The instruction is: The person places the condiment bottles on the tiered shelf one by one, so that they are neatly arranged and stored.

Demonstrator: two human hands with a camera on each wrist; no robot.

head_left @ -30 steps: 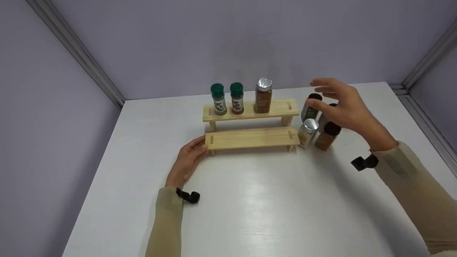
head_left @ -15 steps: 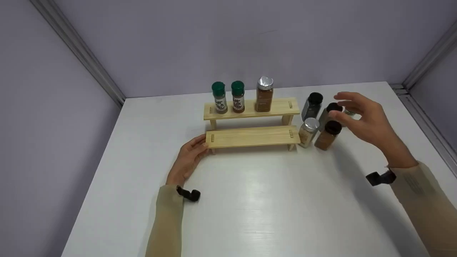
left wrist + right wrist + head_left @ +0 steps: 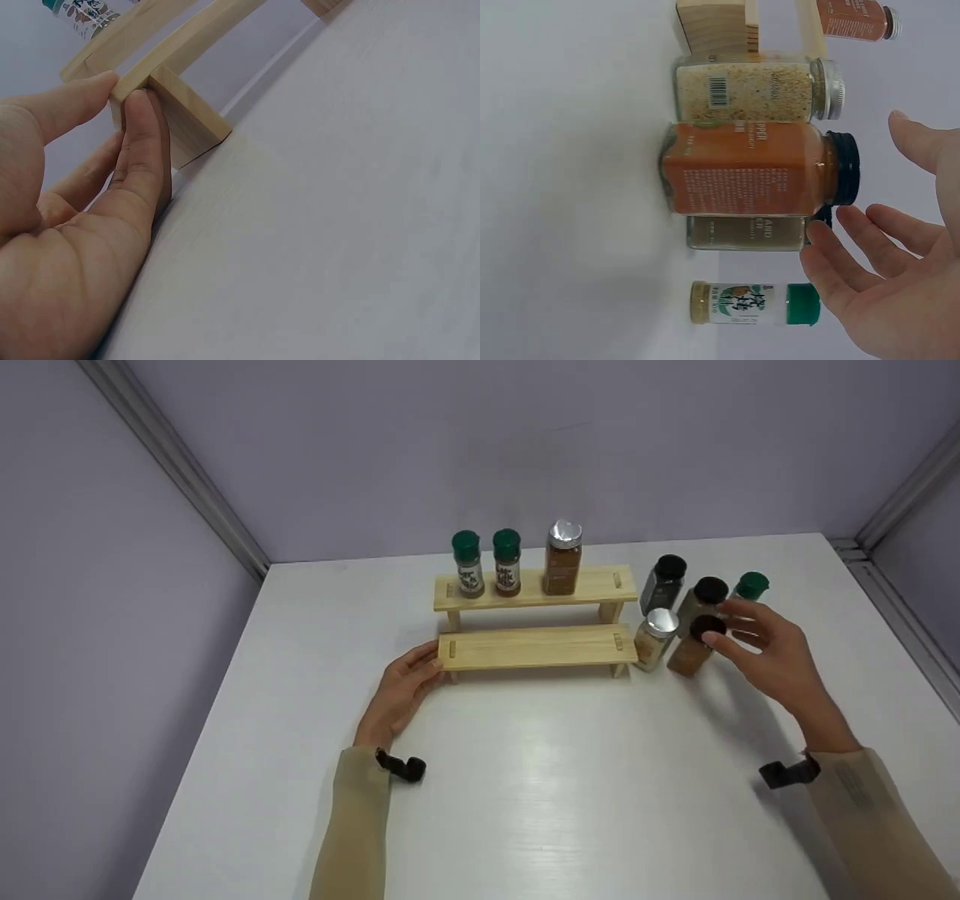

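At the left end of the front wooden shelf [image 3: 536, 648], pinching it with the left hand [image 3: 403, 690]; just beside the orange black-capped jar [image 3: 742, 169] on the table [image 3: 555, 780], hovering with the right hand [image 3: 780, 661], loose-fingered, grasping nothing.

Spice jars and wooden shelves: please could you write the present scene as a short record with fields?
Left hand: pinches left end of front shelf
Right hand: near top of orange jar, not gripping it
Back shelf, left to right: first green-capped jar, second green-capped jar, silver-capped reddish jar
Table, right of shelves: orange jar, silver-capped pale jar, dark black-capped jar, brownish black-capped jar, third green-capped jar
Jars: all eight upright
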